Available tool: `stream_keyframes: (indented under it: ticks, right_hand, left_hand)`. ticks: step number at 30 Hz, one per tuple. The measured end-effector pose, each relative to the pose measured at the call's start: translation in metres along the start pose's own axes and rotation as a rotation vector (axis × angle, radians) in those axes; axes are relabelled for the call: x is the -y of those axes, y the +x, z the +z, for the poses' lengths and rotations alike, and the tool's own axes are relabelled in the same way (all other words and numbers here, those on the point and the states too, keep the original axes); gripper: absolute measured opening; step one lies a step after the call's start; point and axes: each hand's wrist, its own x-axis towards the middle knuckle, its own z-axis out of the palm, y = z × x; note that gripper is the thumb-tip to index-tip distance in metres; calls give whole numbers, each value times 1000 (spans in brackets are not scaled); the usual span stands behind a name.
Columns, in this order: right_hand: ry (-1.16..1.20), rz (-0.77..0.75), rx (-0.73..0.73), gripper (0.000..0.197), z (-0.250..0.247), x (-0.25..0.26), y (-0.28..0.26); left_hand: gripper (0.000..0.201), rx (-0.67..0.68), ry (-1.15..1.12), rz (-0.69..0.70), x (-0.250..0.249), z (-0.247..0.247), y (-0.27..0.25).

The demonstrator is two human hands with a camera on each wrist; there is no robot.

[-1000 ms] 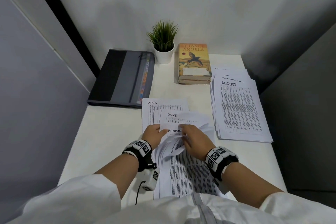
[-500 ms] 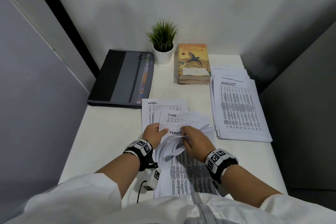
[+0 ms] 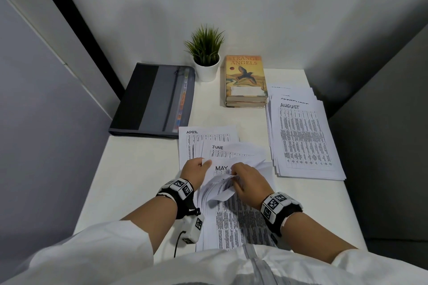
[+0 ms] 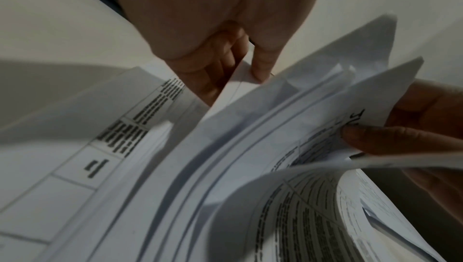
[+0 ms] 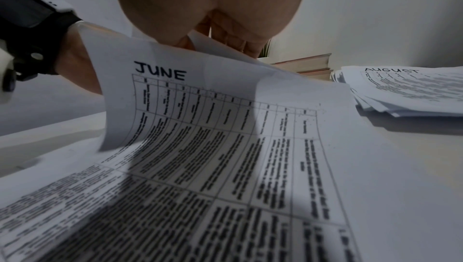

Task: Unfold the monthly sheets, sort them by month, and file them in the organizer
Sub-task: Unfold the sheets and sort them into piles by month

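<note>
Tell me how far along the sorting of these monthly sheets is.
Partly done. A flat stack with August on top lies at the right, September showing behind it. In hand: the left hand and right hand hold sheets from the middle pile, where April, June and May are visible and out of order. Left: finish sorting and file everything; the organizer lies closed and untouched.

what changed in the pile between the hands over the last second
The right hand peeled the February sheet back toward the person, so a MAY sheet now shows on the pile. The left hand still pinches the pile's edge. April sheet, August stack and organizer stayed put.
</note>
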Motion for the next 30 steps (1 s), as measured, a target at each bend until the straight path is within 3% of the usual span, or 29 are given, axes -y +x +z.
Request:
stream_keyframes:
  ticks: [8, 18, 26, 30]
  right_hand:
    - [16, -16, -27, 15, 0, 3, 2]
    - [8, -43, -67, 13, 3, 2, 0]
    - [-1, -9, -46, 12, 3, 1, 0]
    - [15, -38, -56, 13, 4, 0, 2]
  left_hand:
    - [22, -4, -19, 30, 0, 3, -2]
    - [27, -10, 7, 35, 0, 2, 1]
    - [18, -40, -20, 51, -2, 1, -1]
    - [10, 53, -111, 12, -4, 0, -3]
